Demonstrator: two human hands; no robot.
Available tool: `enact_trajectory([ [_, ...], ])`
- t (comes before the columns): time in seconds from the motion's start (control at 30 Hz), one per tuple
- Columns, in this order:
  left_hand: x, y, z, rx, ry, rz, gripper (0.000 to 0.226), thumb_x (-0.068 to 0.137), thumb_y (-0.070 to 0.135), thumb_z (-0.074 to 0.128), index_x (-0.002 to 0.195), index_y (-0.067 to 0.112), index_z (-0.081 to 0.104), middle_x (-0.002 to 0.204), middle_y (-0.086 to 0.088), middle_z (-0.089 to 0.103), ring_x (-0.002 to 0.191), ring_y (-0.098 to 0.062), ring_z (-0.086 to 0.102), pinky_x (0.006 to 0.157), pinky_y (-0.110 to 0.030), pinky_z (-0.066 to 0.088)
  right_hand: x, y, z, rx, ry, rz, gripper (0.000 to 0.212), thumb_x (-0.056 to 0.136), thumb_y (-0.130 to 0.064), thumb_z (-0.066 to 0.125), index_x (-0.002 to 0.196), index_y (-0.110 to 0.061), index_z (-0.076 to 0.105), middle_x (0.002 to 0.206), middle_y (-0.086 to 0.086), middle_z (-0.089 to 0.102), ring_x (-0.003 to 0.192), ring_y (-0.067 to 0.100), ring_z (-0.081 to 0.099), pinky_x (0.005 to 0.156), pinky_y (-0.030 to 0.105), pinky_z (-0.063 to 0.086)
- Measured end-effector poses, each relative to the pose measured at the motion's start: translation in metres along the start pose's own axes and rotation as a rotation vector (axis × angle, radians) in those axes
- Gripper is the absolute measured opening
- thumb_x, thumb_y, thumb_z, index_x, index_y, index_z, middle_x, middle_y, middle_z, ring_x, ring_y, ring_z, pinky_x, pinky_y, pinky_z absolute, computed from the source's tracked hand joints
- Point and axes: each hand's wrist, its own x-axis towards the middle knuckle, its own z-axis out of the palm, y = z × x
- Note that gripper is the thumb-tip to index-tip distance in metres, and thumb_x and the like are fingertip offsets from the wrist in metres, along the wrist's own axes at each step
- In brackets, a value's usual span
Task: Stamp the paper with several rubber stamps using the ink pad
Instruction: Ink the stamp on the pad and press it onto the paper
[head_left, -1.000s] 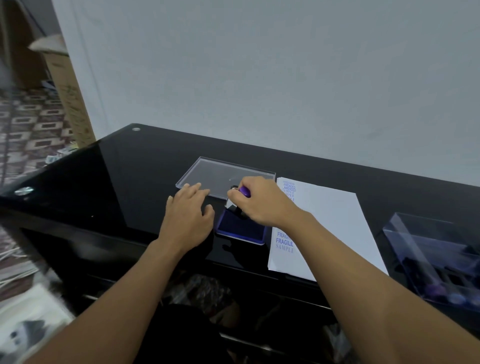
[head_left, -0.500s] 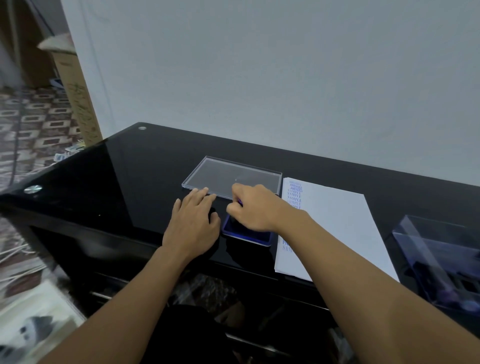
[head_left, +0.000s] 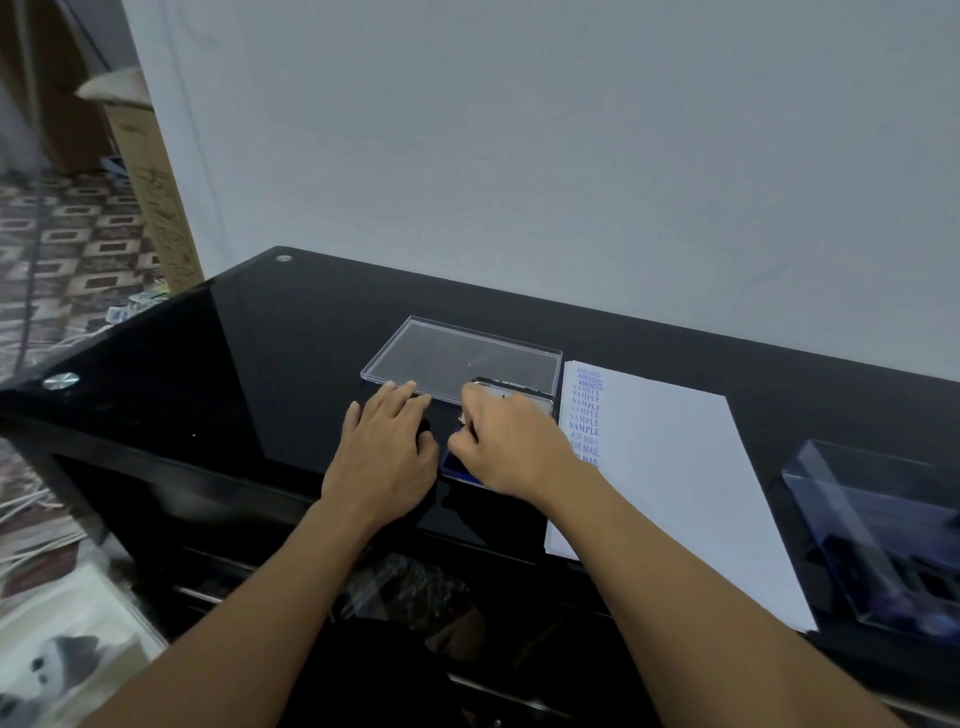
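- Head view: the left hand (head_left: 387, 452) is laid flat on the black table (head_left: 260, 374) just left of the ink pad (head_left: 460, 467). Its fingers are straight and held together. It is judged to be placed there so that the pad is kept from sliding.
- A clear lid (head_left: 462, 356) is set just behind the ink pad, presumably taken off so that the ink is exposed.
- The ink pad is mostly covered; only a blue strip at its near left corner and a metal rim at its far right are seen.
- The right hand (head_left: 511, 441) is held over the ink pad, fingers curled down and bunched. It is judged to be pinching a stamp and pressing it into the ink; the stamp itself is hidden.
- The paper (head_left: 670, 467) is laid just right of the ink pad, so that little travel is needed. Blue imprints (AMENDED, SAMPLE, AIR MAIL) are stacked along the edge nearest the pad.
- A clear box (head_left: 883, 530) is kept well right of the ink pad, beyond the paper; the dark items inside are judged to be further stamps.
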Motion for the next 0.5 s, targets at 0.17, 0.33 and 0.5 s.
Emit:
enact_trajectory([
  [0.17, 0.0, 0.0, 0.002, 0.002, -0.004, -0.007, 0.049, 0.101, 0.024, 0.042, 0.149, 0.019, 0.039, 0.163, 0.001, 0.026, 0.153, -0.016, 0.012, 0.123, -0.048, 0.011, 0.004, 0.0, 0.004, 0.042, -0.01, 0.001, 0.015, 0.09, -0.027, 0.05, 0.088, -0.015, 0.041, 0.072, 0.006, 0.049, 0.072, 0.032, 0.051, 0.055, 0.034, 0.036],
  [0.33, -0.001, 0.002, 0.001, 0.006, -0.008, -0.011, 0.049, 0.101, 0.023, 0.042, 0.15, 0.018, 0.039, 0.163, 0.001, 0.025, 0.153, -0.017, 0.011, 0.123, -0.048, 0.01, 0.009, 0.002, 0.006, 0.038, -0.025, -0.012, 0.015, 0.09, -0.027, 0.05, 0.088, -0.015, 0.042, 0.077, 0.009, 0.055, 0.072, 0.031, 0.052, 0.056, 0.035, 0.039],
  [0.5, -0.001, 0.002, 0.0, -0.001, -0.009, -0.019, 0.049, 0.101, 0.023, 0.042, 0.15, 0.019, 0.039, 0.163, 0.001, 0.025, 0.153, -0.016, 0.011, 0.123, -0.048, 0.009, 0.011, 0.002, 0.004, 0.045, -0.045, -0.011, 0.015, 0.089, -0.026, 0.051, 0.087, -0.014, 0.043, 0.078, 0.009, 0.054, 0.074, 0.03, 0.051, 0.057, 0.035, 0.039],
])
